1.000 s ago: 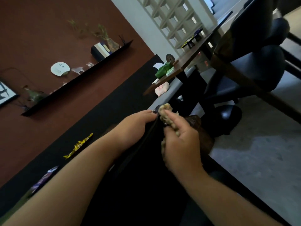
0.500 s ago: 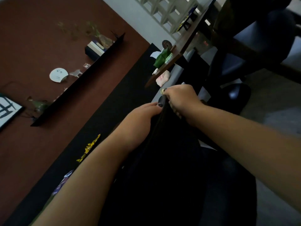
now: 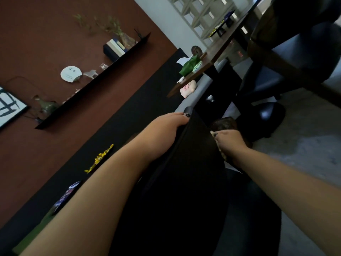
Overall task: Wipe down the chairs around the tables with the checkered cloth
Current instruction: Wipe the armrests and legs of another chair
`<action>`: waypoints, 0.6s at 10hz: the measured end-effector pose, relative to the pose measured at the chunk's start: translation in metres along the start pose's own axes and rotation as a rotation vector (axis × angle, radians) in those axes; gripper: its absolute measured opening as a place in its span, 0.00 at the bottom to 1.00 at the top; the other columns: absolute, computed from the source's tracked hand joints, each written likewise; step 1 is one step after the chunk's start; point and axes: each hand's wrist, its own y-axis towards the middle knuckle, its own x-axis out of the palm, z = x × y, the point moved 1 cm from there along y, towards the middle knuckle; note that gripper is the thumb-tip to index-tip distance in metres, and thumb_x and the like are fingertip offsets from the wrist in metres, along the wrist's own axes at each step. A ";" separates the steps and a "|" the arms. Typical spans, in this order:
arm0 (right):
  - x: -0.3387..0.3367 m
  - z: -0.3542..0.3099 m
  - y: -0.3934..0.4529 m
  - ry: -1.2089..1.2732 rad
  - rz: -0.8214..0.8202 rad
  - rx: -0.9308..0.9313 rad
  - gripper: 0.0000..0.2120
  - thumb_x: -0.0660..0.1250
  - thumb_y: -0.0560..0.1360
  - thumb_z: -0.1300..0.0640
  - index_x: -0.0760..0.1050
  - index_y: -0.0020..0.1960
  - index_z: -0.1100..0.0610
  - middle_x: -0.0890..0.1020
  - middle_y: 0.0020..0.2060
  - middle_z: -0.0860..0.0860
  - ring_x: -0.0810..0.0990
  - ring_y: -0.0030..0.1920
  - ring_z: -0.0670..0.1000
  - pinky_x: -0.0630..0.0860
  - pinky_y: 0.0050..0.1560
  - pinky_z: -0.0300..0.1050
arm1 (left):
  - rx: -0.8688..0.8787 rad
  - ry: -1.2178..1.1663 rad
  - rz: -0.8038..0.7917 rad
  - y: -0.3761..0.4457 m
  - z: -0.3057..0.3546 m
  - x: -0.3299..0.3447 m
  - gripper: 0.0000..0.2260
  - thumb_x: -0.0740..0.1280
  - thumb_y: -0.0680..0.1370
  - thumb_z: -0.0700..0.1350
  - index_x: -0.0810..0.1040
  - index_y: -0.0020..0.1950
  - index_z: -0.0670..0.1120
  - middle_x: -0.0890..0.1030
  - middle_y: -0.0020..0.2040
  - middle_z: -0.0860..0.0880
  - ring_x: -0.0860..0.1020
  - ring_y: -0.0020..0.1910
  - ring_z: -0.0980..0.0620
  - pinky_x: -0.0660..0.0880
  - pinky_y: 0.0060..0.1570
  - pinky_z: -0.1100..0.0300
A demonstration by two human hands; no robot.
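A black chair back (image 3: 184, 182) fills the lower middle of the head view. My left hand (image 3: 166, 126) grips its upper left edge, fingers curled over the rim. My right hand (image 3: 228, 143) is on the right side of the chair back and holds the bunched checkered cloth (image 3: 222, 154) against it. Only a small pale strip of the cloth shows under the fingers.
A long black table (image 3: 114, 130) runs along the brown wall, with a yellow wrapper (image 3: 99, 159) and a blue packet (image 3: 64, 196) on it. Beyond stand a wooden table (image 3: 217, 54) with a green bag (image 3: 190, 64), a dark chair (image 3: 302, 50) and its round base (image 3: 269, 113).
My right hand has slid with the cloth from the top corner of the chair back down along its right side. My left hand keeps its grip on the top edge.
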 end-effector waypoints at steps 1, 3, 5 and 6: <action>-0.004 0.008 -0.002 0.002 -0.005 0.065 0.11 0.61 0.77 0.63 0.73 0.38 0.54 0.73 0.31 0.49 0.71 0.29 0.46 0.70 0.27 0.38 | -0.009 0.003 0.013 -0.007 0.002 0.001 0.18 0.57 0.81 0.35 0.78 0.64 0.50 0.73 0.67 0.56 0.66 0.54 0.65 0.57 0.42 0.88; 0.006 -0.070 -0.027 0.215 -0.044 -0.362 0.10 0.64 0.77 0.56 0.80 0.40 0.47 0.82 0.32 0.46 0.79 0.30 0.38 0.75 0.30 0.31 | 0.032 -0.014 0.001 -0.005 0.001 0.003 0.17 0.59 0.80 0.35 0.77 0.64 0.49 0.73 0.68 0.53 0.64 0.50 0.72 0.56 0.41 0.88; 0.015 -0.056 -0.030 0.342 0.005 -0.373 0.12 0.61 0.78 0.64 0.82 0.54 0.56 0.84 0.43 0.44 0.82 0.45 0.40 0.78 0.48 0.32 | 0.025 0.047 0.004 -0.006 0.006 0.002 0.17 0.58 0.80 0.35 0.77 0.65 0.48 0.74 0.69 0.50 0.70 0.64 0.55 0.61 0.44 0.76; 0.010 -0.021 -0.019 0.269 0.080 -0.295 0.12 0.62 0.77 0.63 0.82 0.53 0.54 0.84 0.42 0.44 0.82 0.40 0.39 0.77 0.41 0.32 | 0.022 0.080 -0.012 -0.004 0.006 0.001 0.17 0.57 0.81 0.36 0.76 0.66 0.47 0.74 0.68 0.50 0.70 0.64 0.54 0.60 0.40 0.81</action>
